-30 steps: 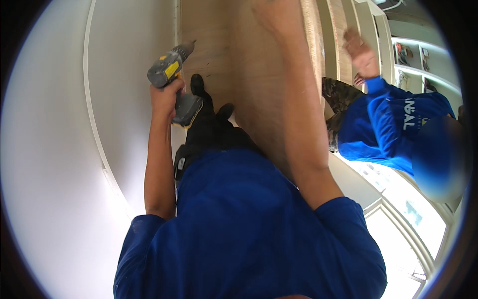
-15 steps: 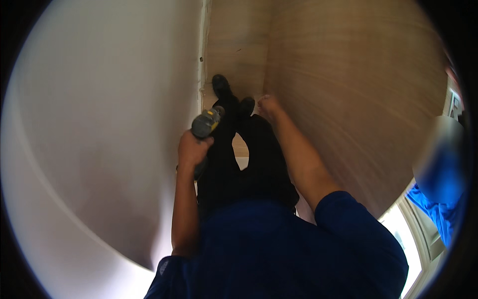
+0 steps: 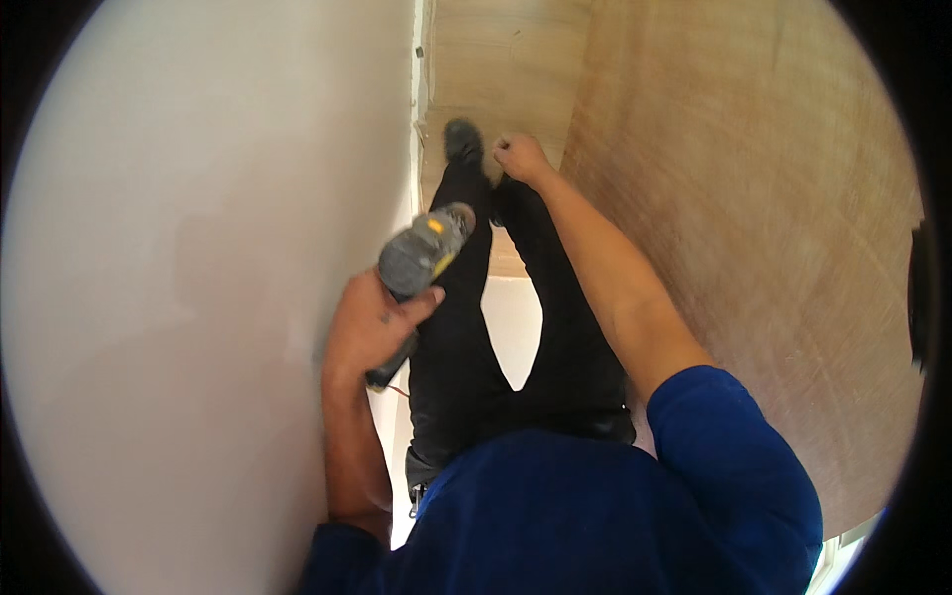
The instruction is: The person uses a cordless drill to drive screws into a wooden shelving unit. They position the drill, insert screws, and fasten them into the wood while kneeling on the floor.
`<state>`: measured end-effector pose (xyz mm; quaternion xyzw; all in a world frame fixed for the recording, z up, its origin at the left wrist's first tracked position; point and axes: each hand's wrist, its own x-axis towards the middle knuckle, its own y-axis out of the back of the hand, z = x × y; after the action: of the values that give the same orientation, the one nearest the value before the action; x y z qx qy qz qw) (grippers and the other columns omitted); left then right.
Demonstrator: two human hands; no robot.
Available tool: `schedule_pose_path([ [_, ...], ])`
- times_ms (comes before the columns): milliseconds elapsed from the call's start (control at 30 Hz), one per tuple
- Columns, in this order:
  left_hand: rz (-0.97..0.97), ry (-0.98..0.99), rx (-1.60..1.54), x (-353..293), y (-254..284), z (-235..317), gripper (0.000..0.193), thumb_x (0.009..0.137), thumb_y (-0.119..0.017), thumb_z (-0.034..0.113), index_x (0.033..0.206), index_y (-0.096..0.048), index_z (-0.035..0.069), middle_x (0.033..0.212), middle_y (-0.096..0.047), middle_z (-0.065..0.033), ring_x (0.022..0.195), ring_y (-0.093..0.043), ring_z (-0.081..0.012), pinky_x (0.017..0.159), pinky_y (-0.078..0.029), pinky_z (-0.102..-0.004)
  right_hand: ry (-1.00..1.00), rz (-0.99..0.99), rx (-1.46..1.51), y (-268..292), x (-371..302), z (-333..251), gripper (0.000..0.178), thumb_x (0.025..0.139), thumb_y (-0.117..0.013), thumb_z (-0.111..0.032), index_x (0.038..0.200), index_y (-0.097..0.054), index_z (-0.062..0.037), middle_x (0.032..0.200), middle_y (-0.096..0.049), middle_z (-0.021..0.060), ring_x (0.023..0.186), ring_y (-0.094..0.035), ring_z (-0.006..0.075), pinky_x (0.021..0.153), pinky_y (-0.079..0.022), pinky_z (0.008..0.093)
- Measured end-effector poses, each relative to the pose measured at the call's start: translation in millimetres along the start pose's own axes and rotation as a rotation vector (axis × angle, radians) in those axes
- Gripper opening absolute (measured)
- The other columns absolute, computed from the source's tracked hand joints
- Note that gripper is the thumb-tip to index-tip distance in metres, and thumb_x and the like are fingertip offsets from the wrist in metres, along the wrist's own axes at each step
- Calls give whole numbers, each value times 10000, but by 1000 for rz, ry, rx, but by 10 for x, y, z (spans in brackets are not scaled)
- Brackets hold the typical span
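A grey cordless drill (image 3: pixel 415 256) with yellow marks is in my left hand (image 3: pixel 369 322), whose fingers wrap round its grip. Its chuck points ahead and to the right, over my left thigh. My right hand (image 3: pixel 522 159) reaches forward past my right knee, held closed near the large wooden panel on the right. Something small and dark shows at its fingertips, too small to name.
A pale smooth wall or panel (image 3: pixel 208 218) rises close on my left, with a rough white edge along its foot. On the right stands a tall brown plywood panel (image 3: pixel 744 238). Between them runs a narrow strip of wood-toned floor (image 3: pixel 506 59), where my dark shoe (image 3: pixel 462 141) rests.
My view has shifted, and the blue-clothed person at the right edge is no longer seen. My legs have changed position. The drill now looks larger, and my right hand appears farther forward.
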<state>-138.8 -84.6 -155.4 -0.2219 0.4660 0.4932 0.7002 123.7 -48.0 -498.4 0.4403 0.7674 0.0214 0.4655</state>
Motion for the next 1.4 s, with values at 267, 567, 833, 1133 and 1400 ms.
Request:
schedule_pose_path([
  [267, 250, -36, -64, -374, -6, 113, 374, 855, -847, 103, 1166, -679, -19, 999, -720, -66, 892, -687, -163, 829, -564, -341, 65, -320, -320, -794, 411, 58, 303, 849, -636, -124, 1119, -728, -22, 1101, -728, 264, 1060, -691, 452, 923, -548, 516],
  [567, 469, 125, -13, -527, -52, 329, 490, 878, -818, 200, 1290, -625, 17, 1041, -698, -96, 926, -672, -200, 865, -551, -374, 398, -282, -598, -1866, 1178, -113, 319, 997, -513, -153, 1217, -732, -83, 1441, -598, 105, 1310, -594, 314, 1024, -508, 459],
  [833, 293, 486, -351, -331, -6, 480, 364, 919, -832, 200, 1237, -708, 73, 1073, -721, -4, 918, -664, -114, 772, -565, -298, 456, -159, -662, -2288, 1751, 298, 404, 1005, -512, -184, 1388, -599, -92, 1439, -573, 96, 1287, -577, 253, 1084, -422, 428],
  [1133, 451, 323, -256, -582, 159, 429, 552, 793, -888, 132, 1273, -641, 18, 980, -714, -78, 898, -671, -175, 805, -549, -347, 284, -58, -335, -1482, 1547, -126, 414, 999, -557, -185, 1378, -579, -19, 1392, -582, 195, 1223, -613, 395, 1051, -488, 518],
  [1400, 479, 144, -181, -559, 70, 157, 555, 785, -872, 114, 1285, -643, 38, 1136, -701, -83, 997, -689, -191, 854, -573, -352, 406, -192, -305, -1499, 2053, -91, 249, 938, -591, -93, 1152, -694, -20, 1192, -658, 166, 1188, -644, 381, 979, -534, 525],
])
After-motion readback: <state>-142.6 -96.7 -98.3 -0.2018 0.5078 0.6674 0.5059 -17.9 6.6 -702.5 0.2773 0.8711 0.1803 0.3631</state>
